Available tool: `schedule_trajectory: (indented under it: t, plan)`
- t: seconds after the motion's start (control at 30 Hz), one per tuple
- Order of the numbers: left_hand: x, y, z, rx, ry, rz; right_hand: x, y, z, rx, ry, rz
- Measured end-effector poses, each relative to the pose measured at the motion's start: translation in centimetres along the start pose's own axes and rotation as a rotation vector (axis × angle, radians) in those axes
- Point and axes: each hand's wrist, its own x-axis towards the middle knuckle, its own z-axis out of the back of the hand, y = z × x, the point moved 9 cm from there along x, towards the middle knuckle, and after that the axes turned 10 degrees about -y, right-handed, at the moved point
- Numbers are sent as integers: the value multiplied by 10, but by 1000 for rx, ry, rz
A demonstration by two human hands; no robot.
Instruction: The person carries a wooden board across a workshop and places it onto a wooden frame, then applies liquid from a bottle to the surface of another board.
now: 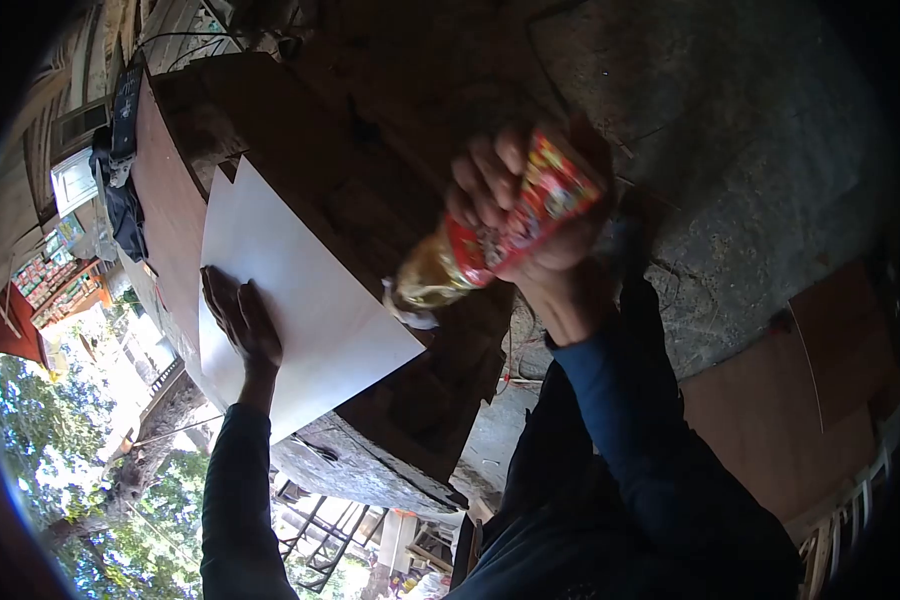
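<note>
A white sheet [305, 310] with a notch at its upper corner lies on the dark work table [410, 415]. My left hand [245, 325] rests flat on the sheet's left part, fingers stretched out. Raised to the right of the sheet, my right hand [540, 215] is wrapped round a red and yellow printed plastic bag [515, 225]. The bag's narrow, clear and yellowish end points down and left, close to the sheet's right edge. What is inside the bag cannot be made out.
Behind the sheet stands a reddish-brown board [165, 190] with dark cloth [122, 210] hanging at its edge. Brown panels [780, 430] lie on the concrete floor [740, 240] at the right. Trees [45, 430] and a metal frame [325, 545] show at the lower left.
</note>
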Motion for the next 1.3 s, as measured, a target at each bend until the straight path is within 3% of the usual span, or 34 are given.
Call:
schedule_trajectory:
  t: [0.13,0.27,0.4,0.53,0.6,0.67,0.77,0.83,0.97,1.03,1.1,1.17,1.3]
  plan:
    - [-2,9,-3,-45,-1,14,-25,7,-11,32,50,-86]
    - [0,-1,0,-9,14,32,-28,14,9,-52,-67,-31]
    - [0,-4,0,-6,10,19,49,-26,-7,-34,152,34]
    - [0,-4,1,8,16,-16,-1,-8,-9,39,34,-106]
    - [2,-7,2,37,6,-41,-21,12,0,-102,-114,-117]
    - [2,-11,3,53,1,-68,-12,8,9,-75,-117,-105]
    - [2,-11,3,100,14,-94,54,-29,11,37,-30,1]
    - [4,-9,3,110,21,-71,112,-62,-5,127,220,2]
    - [4,-8,3,113,41,-55,145,-78,-24,68,344,-61]
    - [4,-7,3,124,45,-33,91,-57,-6,11,-33,-85]
    - [6,-8,3,132,44,-23,39,-30,-21,43,24,-151]
    - [7,-8,4,131,52,-13,-3,-3,-19,-137,-143,-196]
    - [5,-9,5,128,69,-9,-8,1,-21,-165,-221,-169]
